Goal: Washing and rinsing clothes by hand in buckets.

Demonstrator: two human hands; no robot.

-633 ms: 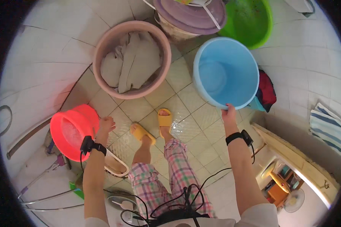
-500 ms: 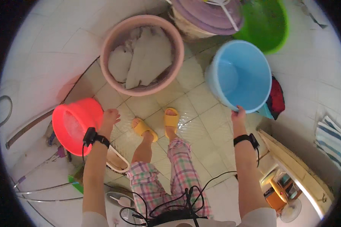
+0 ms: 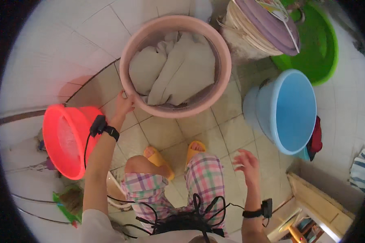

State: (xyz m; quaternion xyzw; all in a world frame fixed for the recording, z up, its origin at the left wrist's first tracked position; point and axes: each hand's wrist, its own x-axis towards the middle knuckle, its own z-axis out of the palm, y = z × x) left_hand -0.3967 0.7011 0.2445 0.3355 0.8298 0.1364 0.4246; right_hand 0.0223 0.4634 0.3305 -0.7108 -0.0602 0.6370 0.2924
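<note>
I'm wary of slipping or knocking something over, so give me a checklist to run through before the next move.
1. Right hand free: ok, it holds nothing.
2. Left hand touching the pink tub: cannot tell; it is right beside the rim.
3. Gray cloth inside the tub: ok, none hangs over the rim.
4. Blue bucket apart from the tub: ok, floor tiles show between them.
5. Yellow slippers on both feet: ok.
6. Tiles dry underfoot: cannot tell.
</note>
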